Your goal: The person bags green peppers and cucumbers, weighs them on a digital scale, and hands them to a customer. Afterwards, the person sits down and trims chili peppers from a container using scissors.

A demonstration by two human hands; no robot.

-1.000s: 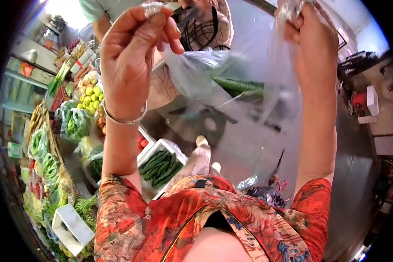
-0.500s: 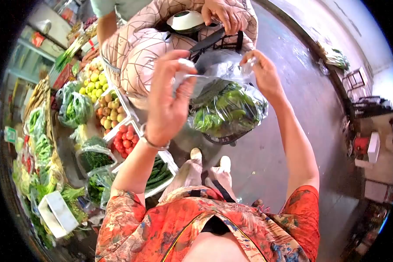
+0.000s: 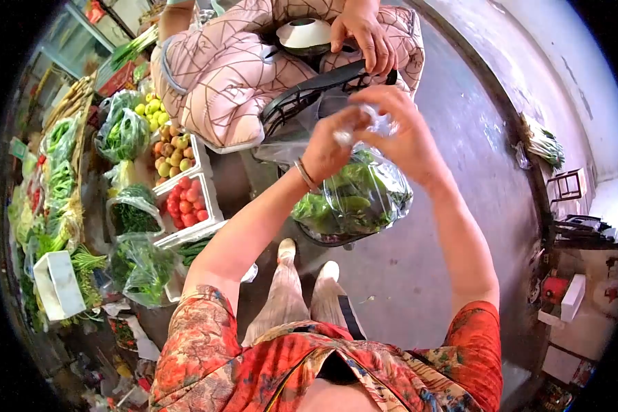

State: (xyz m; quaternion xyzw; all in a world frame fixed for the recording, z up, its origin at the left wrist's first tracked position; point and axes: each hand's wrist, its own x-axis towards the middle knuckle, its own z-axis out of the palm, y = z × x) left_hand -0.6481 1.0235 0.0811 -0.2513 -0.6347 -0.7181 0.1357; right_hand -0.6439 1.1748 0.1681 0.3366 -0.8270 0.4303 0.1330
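In front of me a clear plastic bag (image 3: 367, 196) of leafy green vegetables sits in a dark basket (image 3: 326, 240). Its gathered top rises to my hands. My left hand (image 3: 328, 145), with a bracelet at the wrist, is closed on the bag's top from the left. Opposite it, my right hand (image 3: 404, 141) pinches crumpled plastic at the bag's mouth, its fingers curled and a little blurred. The two hands nearly touch, and the exact grip of the fingertips is partly hidden.
Another person's hand (image 3: 364, 38) rests on a black rim (image 3: 316, 86) beyond the bag, beside a quilted pink cover (image 3: 220, 89). At left stand crates of tomatoes (image 3: 185, 202) and brown fruit (image 3: 173, 156), plus bagged greens (image 3: 122, 130). Green onions (image 3: 544, 147) lie along the right wall.
My hands have come together over the bag, the left moving right and down, bringing the bag's top edges together. The other person's hand remains on the black rim.
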